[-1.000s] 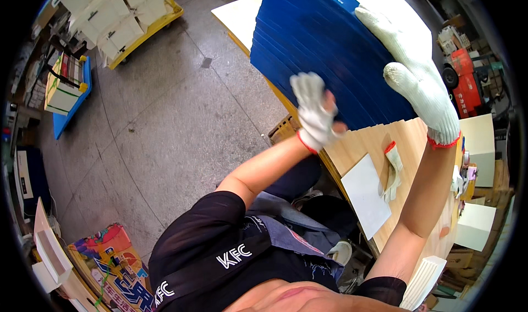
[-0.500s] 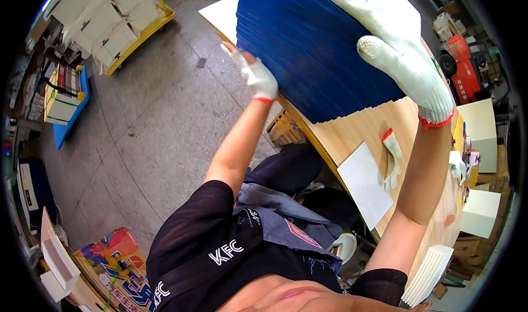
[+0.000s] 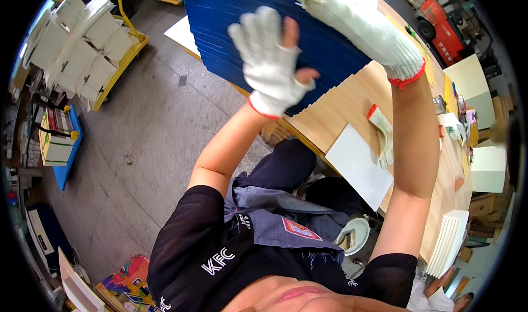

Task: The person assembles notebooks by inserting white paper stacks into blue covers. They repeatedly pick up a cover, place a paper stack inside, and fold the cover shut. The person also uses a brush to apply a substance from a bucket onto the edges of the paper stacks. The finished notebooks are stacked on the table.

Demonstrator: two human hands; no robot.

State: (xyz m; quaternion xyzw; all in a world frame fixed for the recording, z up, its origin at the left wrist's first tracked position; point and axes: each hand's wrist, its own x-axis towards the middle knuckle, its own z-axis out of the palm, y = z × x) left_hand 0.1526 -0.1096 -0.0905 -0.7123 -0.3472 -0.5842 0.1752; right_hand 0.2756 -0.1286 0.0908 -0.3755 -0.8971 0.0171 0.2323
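Note:
A thick stack of blue sheets (image 3: 214,37) with stepped edges stands tilted on the wooden table (image 3: 313,114). My left hand (image 3: 269,64), in a white glove that leaves the thumb and a fingertip bare, is raised before the stack's face with fingers spread. It is slightly blurred, and I cannot tell whether it touches the sheets. My right hand (image 3: 352,23), in a white knit glove with a red cuff, lies along the stack's upper right edge with its visible fingers stretched out. The top of the picture cuts off part of that hand.
A loose glove (image 3: 382,136) and a white board (image 3: 357,163) lie on the table nearby. White boards (image 3: 448,243) are stacked at its near right end. Loaded trolleys, one yellow (image 3: 124,62) and one blue (image 3: 71,152), stand on the floor to the left.
My left hand has moved from beside the stack's left edge to in front of its face, fingers spreading. My right hand stays at the stack's upper edge. The whole view has shifted.

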